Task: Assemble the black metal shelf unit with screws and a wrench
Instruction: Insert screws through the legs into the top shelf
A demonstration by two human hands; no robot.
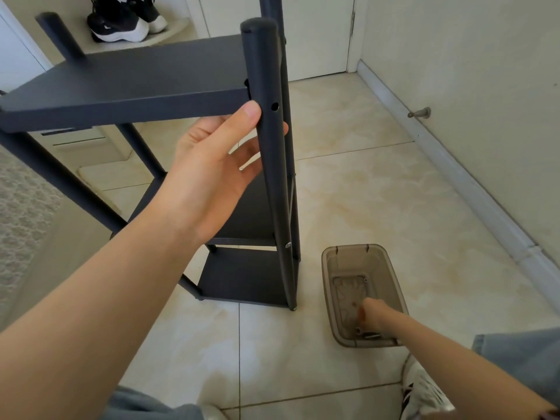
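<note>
Fingers of my left hand [212,165] are wrapped round the front post [274,177] of the shelf unit [248,277], with the thumb pressed on its near face just below the top shelf [127,83]. It is a firm grasp that holds the post against the shelf's corner. The unit stands upright on the tiled floor [378,192], well in from the right-hand wall. Its lower shelves are in place, and a silvery screw [287,244] shows low on this same post. Beside my thumb there is a hole [275,106] in the post with nothing in it, so I judge this joint is the one waiting for its fastener.

My right hand [371,312] is down inside the brown see-through bin [328,262], which sits on the floor just beside the unit's near right foot. The hand is blurred, and I cannot tell whether its fingers have closed on anything. A small screw [365,280] lies at the bin's far end, and something metal, perhaps the wrench [368,334], lies at its near end.

To do this well I should hold the post so the hole lines up with the shelf's corner and take one screw only. I should start it by finger so the thread catches straight, and tighten with the wrench last — a post allowed to twist would let the hole drift off.
</note>
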